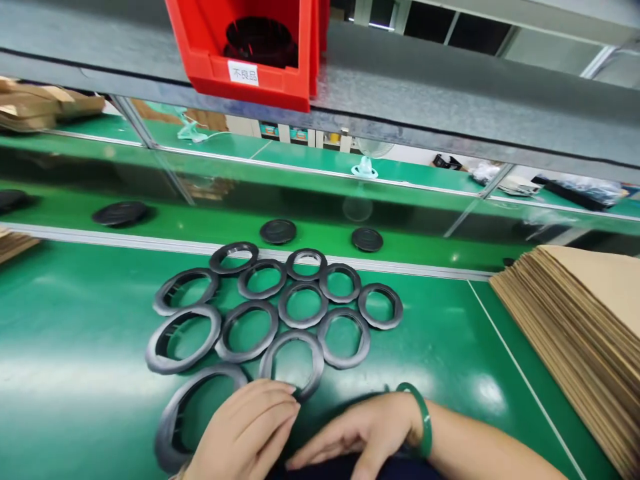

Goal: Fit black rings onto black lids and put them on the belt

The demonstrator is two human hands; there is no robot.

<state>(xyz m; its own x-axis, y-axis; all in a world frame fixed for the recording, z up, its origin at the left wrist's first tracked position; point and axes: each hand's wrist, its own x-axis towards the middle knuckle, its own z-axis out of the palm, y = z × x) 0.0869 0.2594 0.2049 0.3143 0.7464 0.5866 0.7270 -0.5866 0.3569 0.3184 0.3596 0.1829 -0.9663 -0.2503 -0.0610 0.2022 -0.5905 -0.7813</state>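
Dark plastic rings (247, 305) are lying in a loose, overlapping cluster on a green bench mat (75, 400), spreading out directly ahead of the person's hands. On the left, the left hand (245, 430) is resting half-curled, its fingertips (290, 389) touching the lower rim of one ring (295, 333) while its heel is covering the edge of the largest ring (167, 427); it is not visibly gripping either. To the right, the right hand (357, 433), wearing a green bangle (424, 420), is lying open and nearly flat, its fingers pointing left and touching no ring. Beyond the cluster, dark round discs (277, 231) are sitting on a farther green surface, and a red bin (260, 83) with a white label is hanging from a grey metal shelf (450, 100). At the far right, a stack of brown cardboard sheets (575, 333) is fanning across the mat. The step in hand appears to be handling the nearest rings; the next move calls for closing the fingers on one rim and keeping clear of the adjoining rings.
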